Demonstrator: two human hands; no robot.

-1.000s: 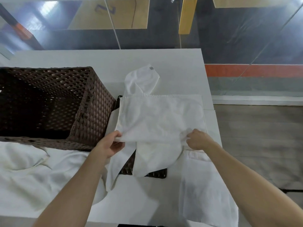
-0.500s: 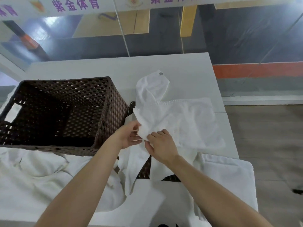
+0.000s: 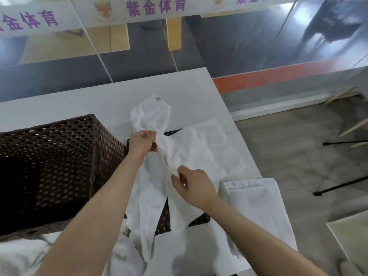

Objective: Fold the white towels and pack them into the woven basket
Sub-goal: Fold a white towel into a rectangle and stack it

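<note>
White tabletop [image 3: 89, 100] with a towel [image 3: 203, 154] mid-fold beside the basket [image 3: 107, 148]
Left hand [image 3: 142, 144] and right hand [image 3: 191, 186] pinch its folded edge; basket lies left, nearest the left hand

Even, soft indoor light with faint shadows; glass reflections and motion blur upper right, wide-angle bending at edges.

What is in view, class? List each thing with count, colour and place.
table: one, white, centre.
woven basket: one, dark brown, left on table.
held towel: one, white, centre.
tagged towel: one, white, behind held towel.
folded towel: one, white, right, near table edge.
towel heap: count unclear, white, lower left.
banner: one, white with purple characters, top.
left hand: one, grips held towel's edge.
right hand: one, pinches same edge, nearer.
</note>
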